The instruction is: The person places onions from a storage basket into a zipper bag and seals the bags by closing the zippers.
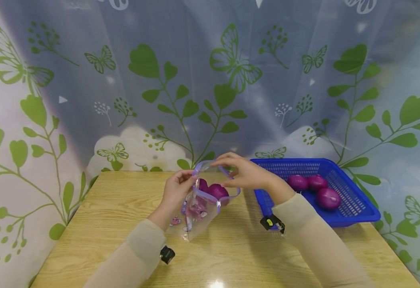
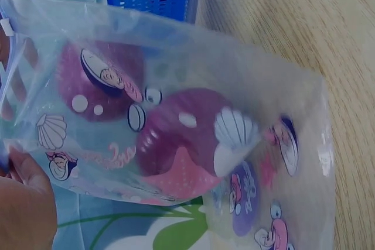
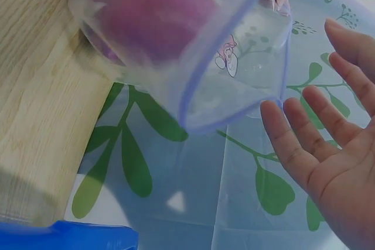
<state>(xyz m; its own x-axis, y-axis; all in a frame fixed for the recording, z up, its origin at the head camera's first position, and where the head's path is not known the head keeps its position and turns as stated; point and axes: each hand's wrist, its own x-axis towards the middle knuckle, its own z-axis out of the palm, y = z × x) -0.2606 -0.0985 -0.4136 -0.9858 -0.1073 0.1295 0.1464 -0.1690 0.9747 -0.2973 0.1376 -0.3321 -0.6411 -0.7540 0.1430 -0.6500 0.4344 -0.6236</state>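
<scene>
A clear zip bag (image 1: 204, 224) with a lilac rim and cartoon prints hangs with its mouth spread wide. Inside it are red onions (image 1: 218, 193), two of which show through the plastic in the left wrist view. My left hand (image 1: 175, 190) pinches the rim on the left side between thumb and fingers. At the bag's mouth is my right hand (image 1: 247, 172), holding nothing. Its fingers (image 3: 287, 139) are spread and fairly straight in the right wrist view, the fingertips beside the rim.
On the right stands a blue plastic basket (image 1: 361, 218) with three red onions (image 1: 328, 199) in it. Both rest on a wooden table (image 1: 123, 200). Behind it hangs a curtain (image 1: 202, 60) printed with green leaves and butterflies.
</scene>
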